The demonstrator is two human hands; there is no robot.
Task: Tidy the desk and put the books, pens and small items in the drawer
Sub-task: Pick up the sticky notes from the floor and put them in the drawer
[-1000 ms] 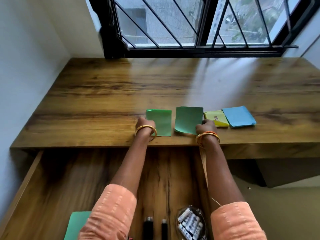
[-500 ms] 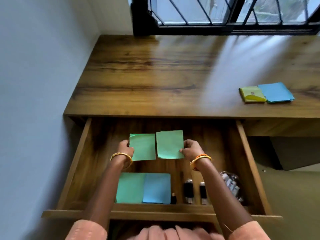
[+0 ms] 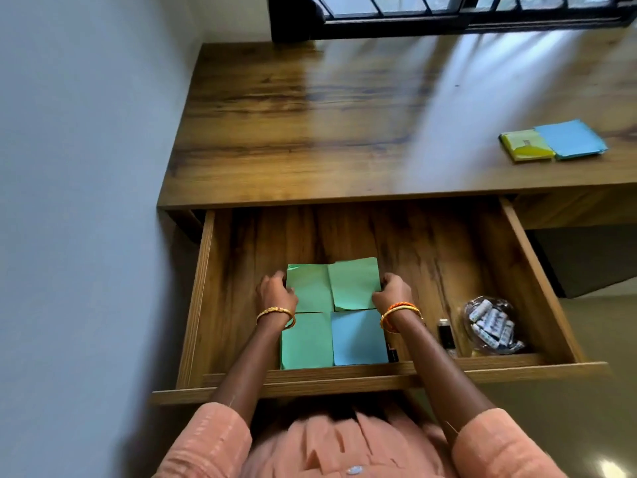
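Observation:
Inside the open wooden drawer (image 3: 537, 277), my left hand (image 3: 275, 293) grips the left edge of a green book (image 3: 308, 288). My right hand (image 3: 391, 291) grips the right edge of a second green book (image 3: 355, 282). Both books lie side by side, low over the drawer floor. Just in front of them lie another green book (image 3: 305, 341) and a blue book (image 3: 358, 336). On the desk top (image 3: 344, 132) at the right remain a yellow-green book (image 3: 525, 146) and a blue book (image 3: 572, 138).
At the drawer's right front sit a clear bag of small white items (image 3: 491, 327) and a black marker (image 3: 446, 334); another dark item (image 3: 392, 353) peeks beside the blue book. A wall runs along the left. A barred window (image 3: 448, 8) is behind the desk.
Both hands carried the two green books off the desk top and down into the drawer, settling them just behind the green and blue books lying there. The camera tilted down.

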